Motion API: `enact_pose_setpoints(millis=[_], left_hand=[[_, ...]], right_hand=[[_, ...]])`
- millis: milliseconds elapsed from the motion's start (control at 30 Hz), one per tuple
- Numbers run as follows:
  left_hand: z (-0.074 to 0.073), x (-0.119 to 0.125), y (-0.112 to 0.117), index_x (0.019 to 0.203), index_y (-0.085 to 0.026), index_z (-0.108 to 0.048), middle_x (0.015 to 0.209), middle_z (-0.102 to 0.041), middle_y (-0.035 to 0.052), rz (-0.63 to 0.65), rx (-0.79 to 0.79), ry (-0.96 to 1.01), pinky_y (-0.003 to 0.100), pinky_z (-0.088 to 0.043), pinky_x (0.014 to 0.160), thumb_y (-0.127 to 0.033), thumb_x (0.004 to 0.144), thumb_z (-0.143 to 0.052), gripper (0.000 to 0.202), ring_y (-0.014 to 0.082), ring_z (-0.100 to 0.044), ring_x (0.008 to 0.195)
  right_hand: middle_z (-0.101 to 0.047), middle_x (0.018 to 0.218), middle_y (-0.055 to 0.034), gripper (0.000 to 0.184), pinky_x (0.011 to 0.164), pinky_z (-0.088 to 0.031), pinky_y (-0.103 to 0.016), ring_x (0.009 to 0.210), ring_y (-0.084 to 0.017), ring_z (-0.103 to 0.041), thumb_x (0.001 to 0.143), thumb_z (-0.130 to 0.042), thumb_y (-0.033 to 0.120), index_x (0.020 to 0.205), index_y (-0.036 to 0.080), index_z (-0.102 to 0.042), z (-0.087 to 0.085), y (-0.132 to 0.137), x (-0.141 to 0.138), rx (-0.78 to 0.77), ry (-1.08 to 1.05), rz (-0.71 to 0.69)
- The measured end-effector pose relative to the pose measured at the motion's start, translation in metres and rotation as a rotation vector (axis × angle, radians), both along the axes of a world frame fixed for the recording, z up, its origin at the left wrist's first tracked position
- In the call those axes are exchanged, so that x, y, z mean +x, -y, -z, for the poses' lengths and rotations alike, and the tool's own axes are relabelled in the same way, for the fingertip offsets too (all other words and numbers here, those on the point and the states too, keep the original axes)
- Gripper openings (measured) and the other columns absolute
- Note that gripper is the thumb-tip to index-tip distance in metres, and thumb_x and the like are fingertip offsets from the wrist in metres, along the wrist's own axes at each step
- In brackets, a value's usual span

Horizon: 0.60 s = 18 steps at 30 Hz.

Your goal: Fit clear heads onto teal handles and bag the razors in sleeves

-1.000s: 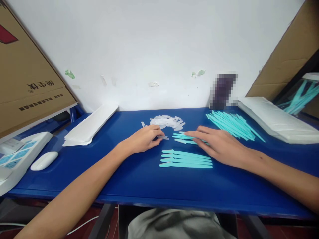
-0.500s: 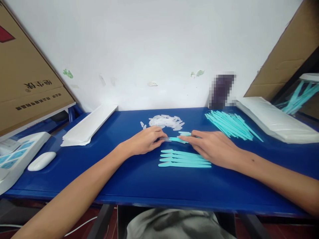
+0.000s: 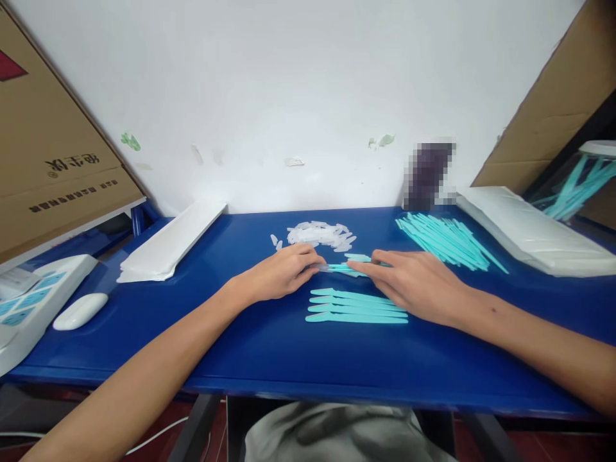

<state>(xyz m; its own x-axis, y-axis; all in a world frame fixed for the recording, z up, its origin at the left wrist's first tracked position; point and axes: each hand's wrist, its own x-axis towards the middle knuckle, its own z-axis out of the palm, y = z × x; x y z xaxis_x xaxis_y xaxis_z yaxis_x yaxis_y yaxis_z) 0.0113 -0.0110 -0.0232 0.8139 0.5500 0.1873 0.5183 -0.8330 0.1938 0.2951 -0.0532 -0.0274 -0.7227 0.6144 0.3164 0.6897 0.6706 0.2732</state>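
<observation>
My left hand (image 3: pixel 291 271) is closed, thumb and fingers pinching a clear plastic cap (image 3: pixel 324 267) at the left end of a turquoise eyebrow razor (image 3: pixel 339 267). My right hand (image 3: pixel 409 282) grips the razor by its handle, which its fingers partly cover. Another turquoise piece (image 3: pixel 357 256) shows just behind the right fingertips. Below the hands, several eyebrow razors (image 3: pixel 356 308) lie in a neat row, blades pointing left, their right ends partly under my right hand. Behind the left hand is a loose heap of translucent caps (image 3: pixel 321 236).
A pile of turquoise razors (image 3: pixel 445 240) lies at the back right, beside a white plastic-wrapped pack (image 3: pixel 534 231). White flat sheets (image 3: pixel 173 244) are stacked on the left. A white mouse-shaped object (image 3: pixel 81 312) and a white device (image 3: pixel 45 301) sit farther left on the blue table (image 3: pixel 269 353).
Both hands stay almost where they were, with the cap and razor still between them. My right hand has shifted very slightly. The row and piles look the same.
</observation>
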Motion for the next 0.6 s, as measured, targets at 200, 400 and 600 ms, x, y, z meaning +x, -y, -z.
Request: enact_pose_setpoints(millis=[200,400,600], left_hand=[[0.0,0.004,0.004,0.124,-0.014,-0.062,0.108,-0.062,0.0118,0.009,-0.017,0.066,0.033,-0.052,0.082,-0.025,0.105,-0.039,0.032,0.0198,-0.062,0.093],[0.002,0.012,0.009,0.121,-0.016,-0.068,0.103,-0.07,0.0103,-0.049,-0.124,0.501,0.033,-0.057,0.08,-0.029,0.1,-0.054,0.028,0.018,-0.067,0.088],[0.002,0.027,0.014,0.087,-0.014,-0.077,0.083,-0.075,0.0082,-0.172,-0.523,0.922,0.032,-0.062,0.071,-0.04,0.079,-0.081,0.028,0.0185,-0.071,0.073]], right_hand=[[-0.066,0.087,-0.0045,0.043,0.05,-0.017,-0.027,0.06,-0.013,-0.052,0.096,-0.046,0.017,0.136,0.025,-0.06,0.0,0.0,-0.002,0.023,-0.019,-0.003],[-0.062,0.086,-0.0042,0.044,0.049,-0.022,-0.026,0.058,-0.012,-0.049,0.099,-0.041,0.018,0.139,0.024,-0.058,-0.001,0.003,-0.001,-0.013,-0.147,-0.011],[-0.058,0.085,-0.0031,0.043,0.055,-0.035,-0.026,0.06,-0.012,-0.049,0.103,-0.039,0.02,0.142,0.022,-0.056,-0.003,0.007,-0.004,-0.174,-0.375,-0.08]])
